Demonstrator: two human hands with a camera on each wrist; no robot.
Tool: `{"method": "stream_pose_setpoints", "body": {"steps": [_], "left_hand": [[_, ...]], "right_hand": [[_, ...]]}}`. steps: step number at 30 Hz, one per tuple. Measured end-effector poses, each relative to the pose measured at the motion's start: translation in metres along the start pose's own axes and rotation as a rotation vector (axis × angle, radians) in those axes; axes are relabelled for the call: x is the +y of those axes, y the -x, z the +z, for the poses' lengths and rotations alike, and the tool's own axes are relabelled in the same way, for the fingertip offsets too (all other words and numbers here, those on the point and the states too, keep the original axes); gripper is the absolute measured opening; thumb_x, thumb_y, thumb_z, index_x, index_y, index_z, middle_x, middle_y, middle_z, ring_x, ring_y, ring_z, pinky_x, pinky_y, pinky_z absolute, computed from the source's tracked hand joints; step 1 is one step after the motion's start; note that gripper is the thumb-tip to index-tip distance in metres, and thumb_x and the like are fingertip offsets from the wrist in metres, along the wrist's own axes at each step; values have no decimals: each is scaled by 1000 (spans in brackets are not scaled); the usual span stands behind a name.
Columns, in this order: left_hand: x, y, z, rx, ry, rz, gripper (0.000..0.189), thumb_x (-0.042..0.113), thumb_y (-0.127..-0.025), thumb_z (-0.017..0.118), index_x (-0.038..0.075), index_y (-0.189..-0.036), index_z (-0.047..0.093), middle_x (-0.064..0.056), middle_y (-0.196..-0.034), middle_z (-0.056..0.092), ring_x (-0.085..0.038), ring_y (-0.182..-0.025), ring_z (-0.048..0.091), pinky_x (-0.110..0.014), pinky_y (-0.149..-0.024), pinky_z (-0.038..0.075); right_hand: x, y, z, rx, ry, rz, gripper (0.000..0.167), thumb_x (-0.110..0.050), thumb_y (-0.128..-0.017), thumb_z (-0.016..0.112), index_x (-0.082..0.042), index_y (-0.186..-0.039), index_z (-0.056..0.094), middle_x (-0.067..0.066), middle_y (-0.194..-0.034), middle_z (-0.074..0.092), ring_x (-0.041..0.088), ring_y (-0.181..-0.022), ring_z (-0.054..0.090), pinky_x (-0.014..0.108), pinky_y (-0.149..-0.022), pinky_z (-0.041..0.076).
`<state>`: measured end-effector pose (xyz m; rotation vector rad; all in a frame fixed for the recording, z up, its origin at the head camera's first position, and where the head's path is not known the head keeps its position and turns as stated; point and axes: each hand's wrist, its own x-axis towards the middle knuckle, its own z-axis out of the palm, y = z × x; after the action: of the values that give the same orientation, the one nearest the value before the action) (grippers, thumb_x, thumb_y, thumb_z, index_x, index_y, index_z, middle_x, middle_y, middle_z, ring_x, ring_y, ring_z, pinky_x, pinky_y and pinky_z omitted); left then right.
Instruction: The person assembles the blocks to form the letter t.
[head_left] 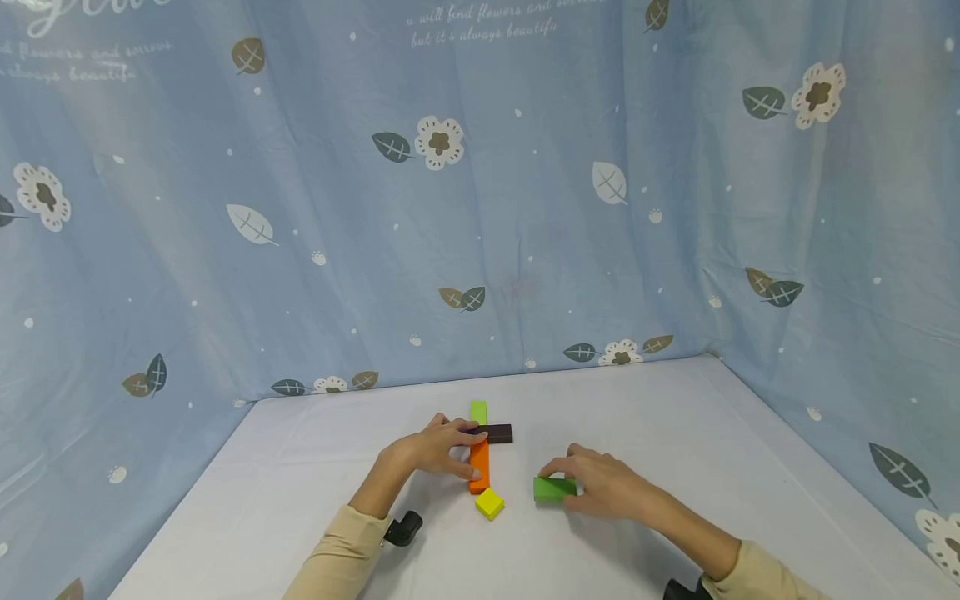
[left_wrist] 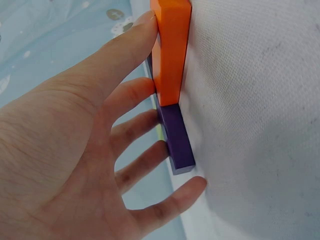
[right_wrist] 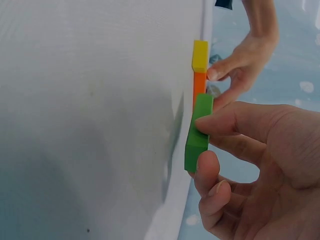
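My left hand [head_left: 438,448] lies over an orange block [head_left: 480,467], thumb at its near end. In the left wrist view, its spread fingers touch the orange block and a purple block [left_wrist: 176,135] at its far end. A dark brown block [head_left: 500,433] lies crosswise there, with a light green block [head_left: 478,412] behind it. Just off the near end of the orange block sits a small yellow block [head_left: 490,504]. To the right, my right hand [head_left: 611,483] pinches a green block [right_wrist: 199,130] between thumb and fingers.
A white cloth [head_left: 637,408] covers the table under the blocks. Blue curtains [head_left: 525,225] with flowers and leaves rise along the back and both sides. Black wrist devices [head_left: 405,528] sit by both sleeves.
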<state>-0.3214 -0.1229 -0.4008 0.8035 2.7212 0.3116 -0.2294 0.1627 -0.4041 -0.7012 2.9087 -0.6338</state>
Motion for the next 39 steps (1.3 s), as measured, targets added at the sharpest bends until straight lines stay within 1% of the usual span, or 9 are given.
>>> {"method": "stream_pose_setpoints", "body": {"steps": [7,12,15,23,31,39], "left_hand": [[-1,-1,1,-4,-9,-1,66,50,-83,73,31,-142,52,2,-157,37,-21,-121,35,-47,-92,46],[0,-1,1,-5,-7,-5,66,51,-83,73,31,-142,53,2,-156,37,-20,-120,35,-46,-91,46],[0,0,1,-6,-6,-5,66,50,-83,73,31,-142,52,2,-156,37,-20,-120,35,-46,-91,46],[-1,1,0,-4,-5,-1,66,51,-83,73,30,-143,52,2,-157,37,-21,-121,35,-48,-92,45],[-1,0,0,0,-4,12,67,50,-84,73,29,-143,52,1,-157,37,-22,-121,35,-48,-92,45],[-1,-1,0,4,-12,2,67,51,-83,74,30,-143,52,2,-157,37,-22,-122,35,-50,-93,45]], "right_hand": [[-2,-2,4,-11,-13,-7,42,-13,-76,77,-24,-117,71,-5,-89,56,10,-71,47,29,-64,39],[-4,-4,6,-28,-17,-15,41,-14,-78,77,-25,-117,71,-5,-89,55,10,-71,47,27,-63,38],[-6,-4,7,-42,-24,-16,40,-14,-78,77,-25,-117,71,-5,-88,55,10,-71,47,27,-64,39],[-11,-6,10,-65,-39,-17,40,-14,-78,76,-26,-117,71,-5,-88,55,10,-72,46,26,-64,39],[-15,-9,15,-94,-52,3,42,-14,-77,76,-27,-117,71,-5,-88,55,11,-71,47,25,-62,39],[-21,-12,16,-108,-46,-10,43,-15,-77,76,-29,-117,71,-6,-87,55,10,-71,47,25,-64,40]]}}
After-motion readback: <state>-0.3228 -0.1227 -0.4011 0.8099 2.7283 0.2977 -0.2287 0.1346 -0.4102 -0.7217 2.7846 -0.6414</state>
